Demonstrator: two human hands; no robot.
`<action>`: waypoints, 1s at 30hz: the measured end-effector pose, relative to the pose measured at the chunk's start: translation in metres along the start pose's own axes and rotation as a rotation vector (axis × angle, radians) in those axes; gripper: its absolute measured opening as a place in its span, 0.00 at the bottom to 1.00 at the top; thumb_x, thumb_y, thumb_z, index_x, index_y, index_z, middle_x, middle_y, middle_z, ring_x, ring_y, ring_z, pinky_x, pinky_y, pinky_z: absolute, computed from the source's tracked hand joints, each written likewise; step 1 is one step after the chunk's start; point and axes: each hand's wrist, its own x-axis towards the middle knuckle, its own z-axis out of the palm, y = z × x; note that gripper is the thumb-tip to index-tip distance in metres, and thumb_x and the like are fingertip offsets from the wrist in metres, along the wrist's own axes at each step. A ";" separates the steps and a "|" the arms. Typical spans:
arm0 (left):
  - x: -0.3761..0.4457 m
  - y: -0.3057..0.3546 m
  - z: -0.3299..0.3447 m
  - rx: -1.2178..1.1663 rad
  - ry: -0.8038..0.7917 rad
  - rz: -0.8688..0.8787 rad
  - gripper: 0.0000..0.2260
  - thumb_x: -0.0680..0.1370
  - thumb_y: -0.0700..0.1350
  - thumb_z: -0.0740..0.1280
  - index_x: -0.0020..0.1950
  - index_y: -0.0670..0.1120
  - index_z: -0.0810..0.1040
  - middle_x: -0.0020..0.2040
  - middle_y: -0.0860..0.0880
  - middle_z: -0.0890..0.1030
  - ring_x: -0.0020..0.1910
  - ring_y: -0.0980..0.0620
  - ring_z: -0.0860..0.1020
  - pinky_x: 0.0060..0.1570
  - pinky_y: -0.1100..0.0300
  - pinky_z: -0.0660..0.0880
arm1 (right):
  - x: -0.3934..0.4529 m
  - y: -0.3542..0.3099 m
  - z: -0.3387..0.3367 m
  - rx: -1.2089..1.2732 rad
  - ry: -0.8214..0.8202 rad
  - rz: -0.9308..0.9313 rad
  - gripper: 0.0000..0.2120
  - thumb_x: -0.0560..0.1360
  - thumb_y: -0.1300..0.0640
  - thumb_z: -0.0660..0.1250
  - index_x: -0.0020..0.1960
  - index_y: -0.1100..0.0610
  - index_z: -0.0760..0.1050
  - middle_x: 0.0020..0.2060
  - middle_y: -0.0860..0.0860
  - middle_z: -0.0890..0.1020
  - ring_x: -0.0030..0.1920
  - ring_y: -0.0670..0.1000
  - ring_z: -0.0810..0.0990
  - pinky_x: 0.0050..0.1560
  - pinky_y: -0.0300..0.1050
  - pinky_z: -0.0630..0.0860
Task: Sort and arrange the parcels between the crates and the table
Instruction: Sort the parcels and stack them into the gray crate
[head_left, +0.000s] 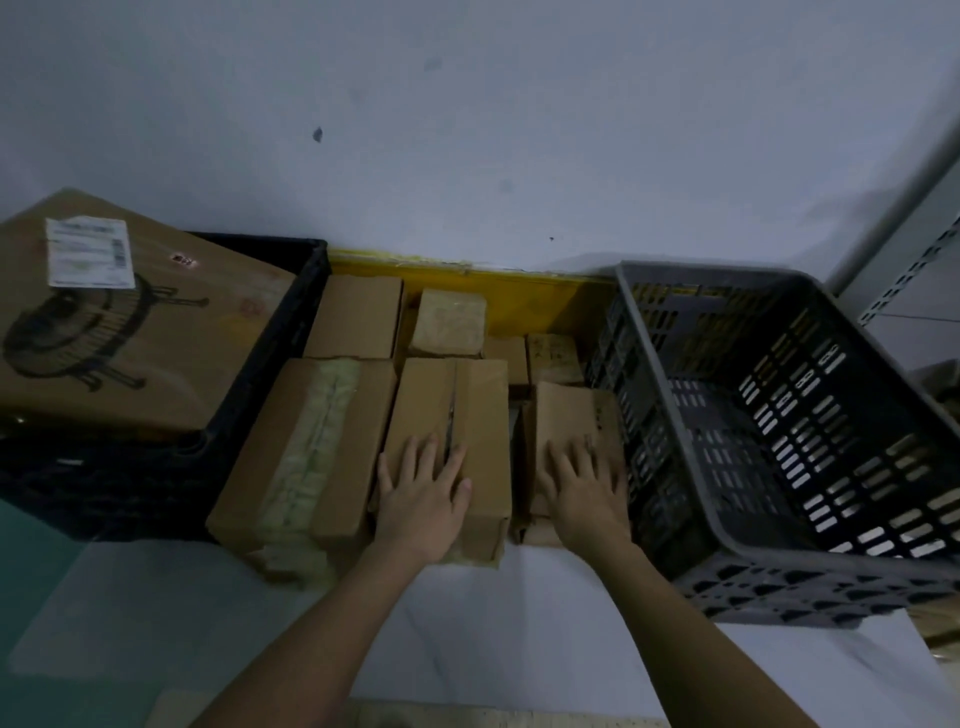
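Note:
Several brown cardboard parcels lie packed together on the table between two crates. My left hand (423, 491) rests flat, fingers spread, on the middle parcel (470, 410). My right hand (582, 483) lies flat on a smaller parcel (566, 415) beside the grey crate (810, 447), which holds nothing visible. A long parcel with pale tape (306, 447) lies left of my left hand. Smaller parcels (449, 322) sit behind, near the wall. The black crate (291, 332) on the left carries a large printed box (119, 322).
A yellow strip (519, 291) runs along the wall behind the parcels. The white table surface (519, 613) shows in front of them. A metal shelf upright (914, 270) stands at the far right, behind the grey crate.

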 end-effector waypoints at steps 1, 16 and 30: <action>0.000 0.001 0.002 0.004 0.012 0.002 0.25 0.83 0.61 0.41 0.80 0.60 0.43 0.82 0.50 0.44 0.80 0.47 0.39 0.75 0.38 0.37 | 0.000 0.001 0.003 -0.008 -0.003 0.002 0.27 0.84 0.44 0.43 0.81 0.43 0.42 0.81 0.50 0.44 0.80 0.58 0.41 0.77 0.63 0.41; -0.013 -0.014 -0.055 -0.299 0.043 0.055 0.24 0.83 0.54 0.57 0.79 0.53 0.58 0.79 0.49 0.58 0.78 0.48 0.49 0.75 0.48 0.52 | 0.006 0.011 -0.034 0.179 0.080 -0.056 0.22 0.84 0.46 0.51 0.74 0.54 0.64 0.73 0.57 0.67 0.73 0.61 0.63 0.71 0.58 0.63; -0.180 -0.105 -0.058 -0.483 0.430 -0.429 0.20 0.82 0.47 0.63 0.74 0.47 0.67 0.72 0.44 0.68 0.69 0.45 0.67 0.65 0.54 0.67 | -0.110 -0.127 -0.031 0.778 -0.054 -0.454 0.15 0.83 0.56 0.61 0.68 0.57 0.71 0.64 0.52 0.74 0.63 0.52 0.74 0.62 0.48 0.74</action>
